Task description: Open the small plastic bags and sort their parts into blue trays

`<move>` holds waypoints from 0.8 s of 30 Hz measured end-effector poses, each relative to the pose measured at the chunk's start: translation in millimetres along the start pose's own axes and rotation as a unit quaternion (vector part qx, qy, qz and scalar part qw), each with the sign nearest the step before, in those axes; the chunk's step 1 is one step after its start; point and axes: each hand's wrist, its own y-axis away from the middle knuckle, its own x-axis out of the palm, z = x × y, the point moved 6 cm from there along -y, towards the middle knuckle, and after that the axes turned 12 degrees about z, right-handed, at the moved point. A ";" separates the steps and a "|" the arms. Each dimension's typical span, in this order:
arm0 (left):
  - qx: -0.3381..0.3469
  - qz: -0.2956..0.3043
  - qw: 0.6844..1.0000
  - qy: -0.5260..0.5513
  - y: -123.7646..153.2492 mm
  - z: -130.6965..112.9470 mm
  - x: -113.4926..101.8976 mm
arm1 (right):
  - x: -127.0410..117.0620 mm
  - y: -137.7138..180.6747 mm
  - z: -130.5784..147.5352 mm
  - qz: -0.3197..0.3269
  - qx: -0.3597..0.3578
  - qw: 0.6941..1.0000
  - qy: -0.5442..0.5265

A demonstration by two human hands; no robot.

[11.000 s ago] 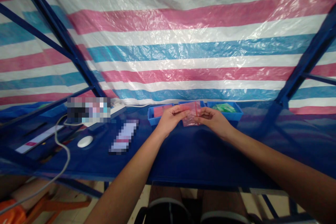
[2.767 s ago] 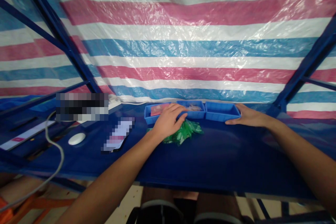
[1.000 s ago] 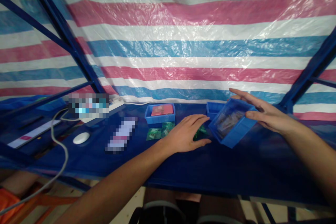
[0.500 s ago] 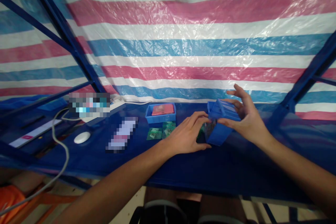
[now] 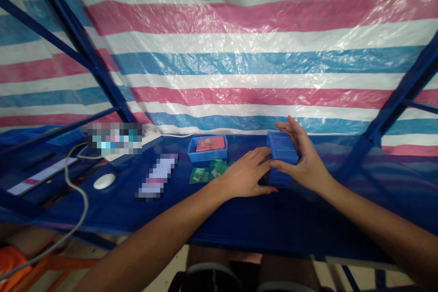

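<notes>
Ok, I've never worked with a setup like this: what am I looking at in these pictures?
There is no machine: these are a person's two bare hands, seen by one head-worn camera looking forward and down. The right hand holds a tipped blue bin; its contents are hidden. The left hand is spread open beside it; I cannot tell whether it touches the bin. On the blue table lie green packets; behind them a second blue bin holds a pink packet. Further left are a white computer mouse and a flat object that is pixelated. A striped plastic sheet hangs behind the table.
</notes>
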 end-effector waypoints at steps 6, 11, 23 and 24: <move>0.004 0.007 1.000 0.007 -2.1 -2.9 -3.4 | 2.7 1.5 8.4 0.014 -0.003 0.999 0.051; -0.012 0.044 0.999 -0.012 -3.8 -4.7 -2.2 | 2.6 -1.0 8.5 0.029 -0.009 0.997 0.074; -0.003 0.078 0.994 -0.071 -5.1 -10.4 1.3 | -0.6 -11.9 17.6 0.091 -0.011 0.992 0.093; -0.009 0.082 0.994 -0.071 -5.0 -10.3 1.3 | -2.0 -12.2 17.0 0.091 -0.006 0.991 0.094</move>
